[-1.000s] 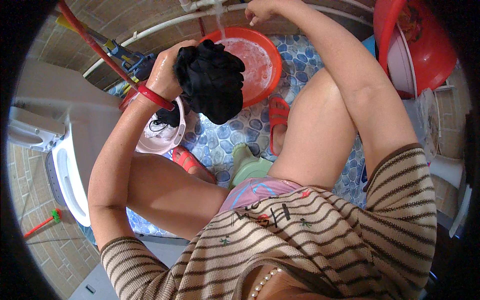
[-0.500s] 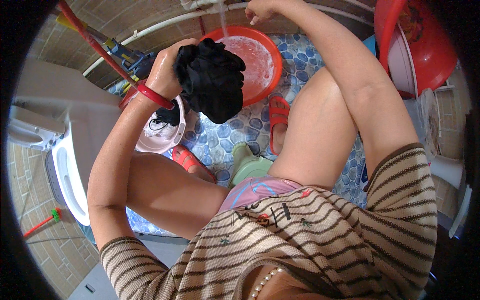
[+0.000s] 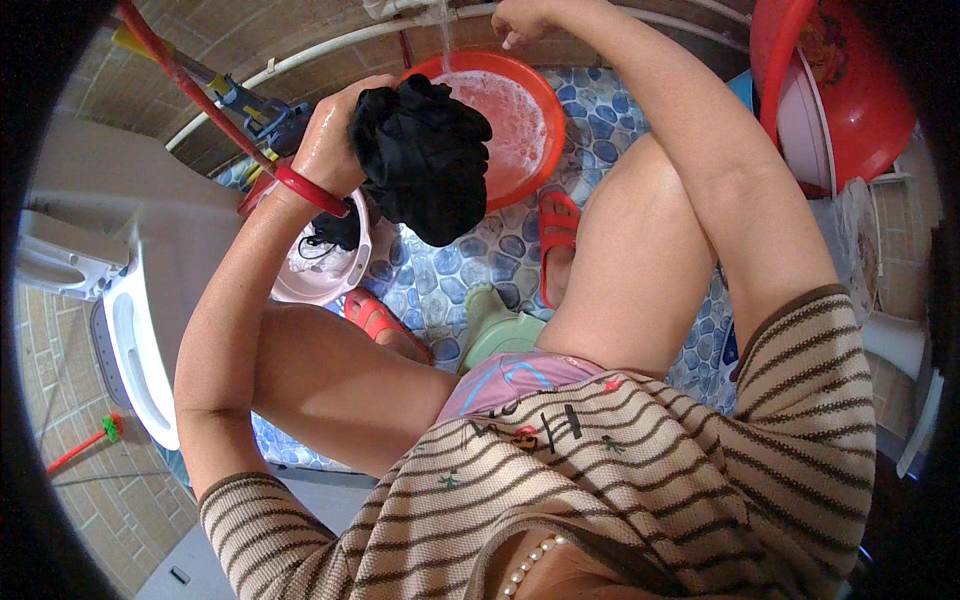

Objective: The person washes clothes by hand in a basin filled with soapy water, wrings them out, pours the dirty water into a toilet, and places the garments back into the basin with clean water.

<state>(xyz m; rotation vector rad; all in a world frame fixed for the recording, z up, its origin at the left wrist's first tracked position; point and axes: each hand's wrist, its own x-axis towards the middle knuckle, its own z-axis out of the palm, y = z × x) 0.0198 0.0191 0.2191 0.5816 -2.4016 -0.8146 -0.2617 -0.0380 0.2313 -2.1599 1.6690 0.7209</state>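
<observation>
Above the round orange plastic basin (image 3: 520, 120) of foamy water: left hand (image 3: 335, 140) still fisted around the bunched black wet cloth (image 3: 425, 160), barely shifted since a second ago. Right hand (image 3: 520, 18) stays at the running tap, grip unclear.

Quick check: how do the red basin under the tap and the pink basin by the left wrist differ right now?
The red basin is larger and holds foamy water, with a stream from the tap falling into it; the pink basin is smaller and holds dark and white laundry. The red basin lies ahead, below the right hand; the pink basin lies under the left hand, which grips a black cloth. Both are round and sit on the pebble-pattern floor.
</observation>
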